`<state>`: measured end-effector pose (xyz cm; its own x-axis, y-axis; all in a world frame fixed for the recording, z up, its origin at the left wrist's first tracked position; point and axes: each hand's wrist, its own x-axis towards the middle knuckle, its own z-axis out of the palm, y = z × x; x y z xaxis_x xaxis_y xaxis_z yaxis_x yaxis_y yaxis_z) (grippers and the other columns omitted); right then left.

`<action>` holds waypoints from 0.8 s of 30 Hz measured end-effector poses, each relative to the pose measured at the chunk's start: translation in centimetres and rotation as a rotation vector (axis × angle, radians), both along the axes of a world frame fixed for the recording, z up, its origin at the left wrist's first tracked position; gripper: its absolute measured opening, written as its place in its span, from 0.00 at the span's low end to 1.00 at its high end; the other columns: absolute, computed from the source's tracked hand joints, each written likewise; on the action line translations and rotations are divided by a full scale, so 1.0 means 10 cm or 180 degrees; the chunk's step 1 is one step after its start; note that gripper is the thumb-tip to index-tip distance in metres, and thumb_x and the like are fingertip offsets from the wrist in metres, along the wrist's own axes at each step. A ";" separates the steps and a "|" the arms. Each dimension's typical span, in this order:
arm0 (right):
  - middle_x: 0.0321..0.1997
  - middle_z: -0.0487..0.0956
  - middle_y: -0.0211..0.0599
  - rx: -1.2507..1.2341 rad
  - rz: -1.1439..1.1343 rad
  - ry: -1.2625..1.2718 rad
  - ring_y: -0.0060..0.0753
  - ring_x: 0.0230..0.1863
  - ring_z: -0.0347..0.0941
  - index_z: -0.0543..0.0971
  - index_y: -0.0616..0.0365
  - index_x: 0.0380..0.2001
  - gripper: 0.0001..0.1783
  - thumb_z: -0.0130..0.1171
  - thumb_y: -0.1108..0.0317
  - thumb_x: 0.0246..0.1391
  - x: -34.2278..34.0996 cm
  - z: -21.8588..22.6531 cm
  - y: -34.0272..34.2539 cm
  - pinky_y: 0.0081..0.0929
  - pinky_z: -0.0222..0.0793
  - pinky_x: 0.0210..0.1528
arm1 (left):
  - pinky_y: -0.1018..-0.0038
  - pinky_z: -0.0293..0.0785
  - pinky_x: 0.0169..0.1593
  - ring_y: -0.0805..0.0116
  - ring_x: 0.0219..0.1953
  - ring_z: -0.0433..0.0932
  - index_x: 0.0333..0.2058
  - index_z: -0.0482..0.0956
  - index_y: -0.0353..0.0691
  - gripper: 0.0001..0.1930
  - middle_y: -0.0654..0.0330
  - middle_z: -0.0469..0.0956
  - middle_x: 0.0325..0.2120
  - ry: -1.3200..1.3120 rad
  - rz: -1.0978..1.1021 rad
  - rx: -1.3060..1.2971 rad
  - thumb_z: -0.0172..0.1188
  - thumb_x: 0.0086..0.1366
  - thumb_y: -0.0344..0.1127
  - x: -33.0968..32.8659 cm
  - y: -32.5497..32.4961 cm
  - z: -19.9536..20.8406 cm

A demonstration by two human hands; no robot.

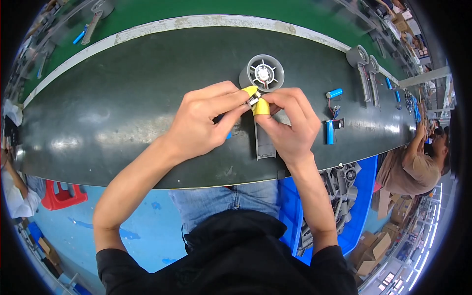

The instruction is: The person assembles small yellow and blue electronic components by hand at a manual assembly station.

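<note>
My left hand [204,118] and my right hand [290,123] meet above the dark conveyor belt [123,123]. Both pinch a small silver metal part [253,100] between fingertips wearing yellow finger cots. Just beyond the fingers lies a grey round fan housing [263,73] with a spoked centre, and its long grey handle part [264,143] runs under my right hand toward me. A bit of blue shows under my left fingers; what it is cannot be told.
Two blue cylindrical battery cells [330,132] with wires lie right of my hands. Two more grey fan housings [361,59] sit further right. A blue bin [364,196] of grey parts stands below the belt edge. Another person [418,167] sits at right.
</note>
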<state>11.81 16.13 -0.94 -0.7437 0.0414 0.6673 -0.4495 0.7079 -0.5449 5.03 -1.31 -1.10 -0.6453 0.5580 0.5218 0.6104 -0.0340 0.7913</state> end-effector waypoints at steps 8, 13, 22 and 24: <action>0.32 0.78 0.37 0.0388 -0.0037 0.0034 0.24 0.27 0.75 0.79 0.65 0.31 0.15 0.67 0.85 0.35 -0.01 0.00 0.02 0.19 0.73 0.28 | 0.70 0.69 0.26 0.60 0.23 0.75 0.37 0.81 0.30 0.08 0.53 0.76 0.25 0.0011 0.0113 -0.0025 0.62 0.57 0.19 -0.01 0.00 -0.02; 0.33 0.78 0.37 0.0389 0.0012 0.0050 0.24 0.27 0.74 0.80 0.66 0.32 0.15 0.67 0.86 0.36 -0.01 -0.01 0.02 0.19 0.72 0.27 | 0.69 0.70 0.27 0.58 0.25 0.76 0.38 0.81 0.29 0.10 0.53 0.77 0.26 0.0007 -0.0042 0.0006 0.63 0.56 0.19 -0.05 -0.04 -0.03; 0.33 0.79 0.38 0.0408 0.0072 0.0094 0.28 0.29 0.75 0.80 0.66 0.32 0.16 0.67 0.86 0.33 -0.01 -0.01 0.03 0.22 0.73 0.31 | 0.73 0.71 0.26 0.66 0.24 0.76 0.39 0.81 0.29 0.11 0.56 0.76 0.25 0.0637 -0.0209 -0.0270 0.62 0.55 0.17 -0.11 -0.10 0.04; 0.33 0.79 0.38 0.0373 0.0089 0.0047 0.28 0.29 0.75 0.80 0.66 0.32 0.16 0.67 0.86 0.33 0.01 0.00 0.02 0.22 0.73 0.31 | 0.73 0.70 0.26 0.66 0.24 0.76 0.39 0.81 0.29 0.12 0.56 0.76 0.25 0.0685 -0.0218 -0.0310 0.62 0.54 0.17 -0.11 -0.11 0.05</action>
